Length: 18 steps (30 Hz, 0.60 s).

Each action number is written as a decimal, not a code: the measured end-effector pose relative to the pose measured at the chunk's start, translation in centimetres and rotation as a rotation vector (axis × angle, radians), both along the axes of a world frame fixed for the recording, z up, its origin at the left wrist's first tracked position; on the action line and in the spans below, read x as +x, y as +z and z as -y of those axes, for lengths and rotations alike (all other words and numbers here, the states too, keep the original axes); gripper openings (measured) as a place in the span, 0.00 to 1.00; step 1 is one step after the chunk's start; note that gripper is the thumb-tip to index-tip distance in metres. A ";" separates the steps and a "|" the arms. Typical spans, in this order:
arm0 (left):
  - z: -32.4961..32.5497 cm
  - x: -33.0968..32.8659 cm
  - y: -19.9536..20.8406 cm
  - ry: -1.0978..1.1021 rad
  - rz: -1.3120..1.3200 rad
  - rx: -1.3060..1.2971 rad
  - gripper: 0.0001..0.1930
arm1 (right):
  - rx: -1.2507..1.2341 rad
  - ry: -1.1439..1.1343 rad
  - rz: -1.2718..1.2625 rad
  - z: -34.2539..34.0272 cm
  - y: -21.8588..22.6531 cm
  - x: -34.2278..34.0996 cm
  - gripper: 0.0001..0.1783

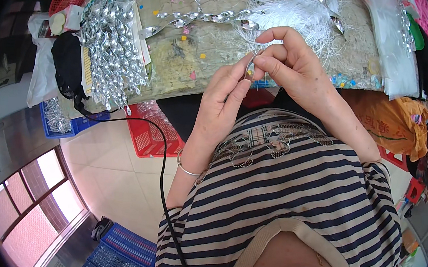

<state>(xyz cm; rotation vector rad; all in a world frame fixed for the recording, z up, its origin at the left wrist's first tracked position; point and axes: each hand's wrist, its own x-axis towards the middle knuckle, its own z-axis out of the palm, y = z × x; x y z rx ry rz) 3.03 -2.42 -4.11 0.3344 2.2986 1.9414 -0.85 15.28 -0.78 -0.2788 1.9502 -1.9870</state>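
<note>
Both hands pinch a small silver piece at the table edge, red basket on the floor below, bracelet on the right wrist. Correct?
Not quite: in the head view the bracelet is on the left wrist. Both the left hand and right hand pinch the small silver piece, red basket below.

red crate (147, 136), blue trays (floor) (120, 251), orange bag (390, 123)

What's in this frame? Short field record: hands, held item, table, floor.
left hand: raised at the table edge, fingertips pinching a small silver piece
right hand: fingertips meet the left hand's at the same piece
thread: too fine to tell if one is held
table: worn top with a chain of silver pieces, a pile of silver pieces at the left, a bundle of white threads
floor: red basket under the table edge, blue crates lower left
wrist: silver bangle on the left arm
</note>
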 end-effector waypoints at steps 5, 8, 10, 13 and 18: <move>-0.1 -0.3 0.4 -0.042 -0.035 0.003 0.21 | -0.010 0.005 -0.021 -0.2 -0.4 0.2 0.14; 0.2 -0.2 0.5 -0.063 -0.058 -0.043 0.21 | 0.010 0.021 -0.032 -0.4 -0.3 0.3 0.14; 0.2 0.0 0.5 -0.065 -0.062 -0.068 0.21 | 0.051 0.068 -0.073 -0.6 -0.3 0.3 0.17; 0.2 0.2 0.5 -0.034 -0.104 -0.102 0.21 | 0.104 0.049 -0.041 -0.9 0.0 0.4 0.16; 0.5 0.2 0.5 -0.056 -0.219 -0.203 0.22 | 0.019 0.018 0.036 -0.9 -0.5 0.2 0.12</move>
